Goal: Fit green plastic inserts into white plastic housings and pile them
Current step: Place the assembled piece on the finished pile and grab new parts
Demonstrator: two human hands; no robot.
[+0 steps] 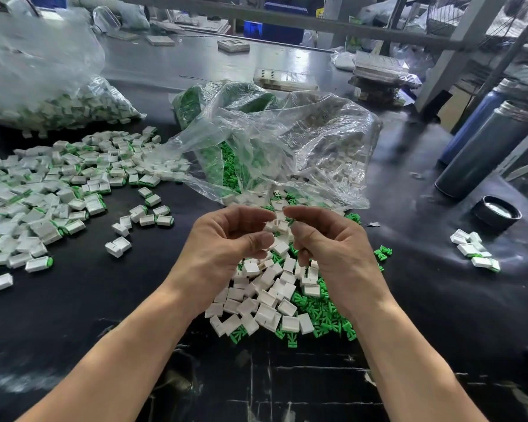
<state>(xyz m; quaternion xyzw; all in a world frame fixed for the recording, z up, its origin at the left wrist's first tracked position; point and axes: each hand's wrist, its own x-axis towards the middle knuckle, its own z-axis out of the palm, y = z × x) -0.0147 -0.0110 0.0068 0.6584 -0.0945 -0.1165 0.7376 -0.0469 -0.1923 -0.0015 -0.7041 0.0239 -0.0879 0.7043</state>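
Note:
My left hand (226, 239) and my right hand (326, 242) are raised together over a heap of loose white housings (265, 296) mixed with green inserts (320, 318). Both hands have curled fingers. Between their fingertips sit white housings (276, 225), with a sliver of green showing at the right hand's fingertips. How the pieces are held is partly hidden by the fingers. A wide pile of fitted white-and-green pieces (43, 190) covers the left of the black table.
An open clear bag (287, 141) of green inserts and white housings lies just beyond my hands. A second bag (43, 86) of finished pieces sits far left. Two metal flasks (485, 147) and a black lid (496, 213) stand right, near a small cluster of pieces (473, 249).

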